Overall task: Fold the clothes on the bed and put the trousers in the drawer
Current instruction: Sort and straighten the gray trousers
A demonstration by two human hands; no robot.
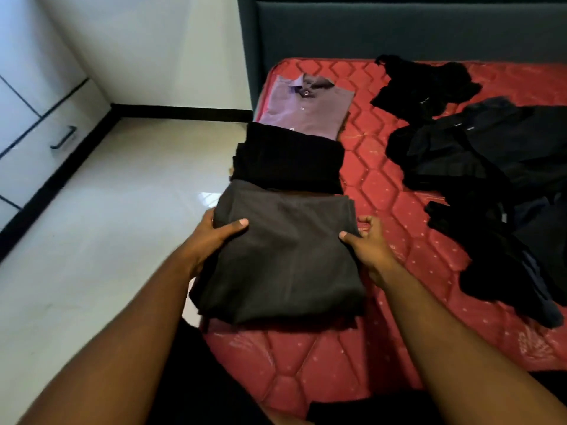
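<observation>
Both hands grasp a folded pair of dark grey trousers (282, 256) that lies at the left edge of the bed (383, 191), partly overhanging it. The left hand (214, 237) curls round the bundle's left side with the thumb pressed on top; the right hand (368, 243) pinches the right side, thumb on the cloth and fingers tucked at its edge. The fabric looks soft, fairly light and limp, so the layered fold would likely sag or slip open if lifted by one edge; holding both sides at once, fingers under and thumbs over, seems the safest purchase. Farther along the same edge lie a folded black garment (288, 161) and a folded purple polo shirt (303, 108). A heap of unfolded dark clothes (491, 173) sprawls toward the right side. A drawer handle (63, 137) shows on the white cabinet (30, 96) across the floor.
</observation>
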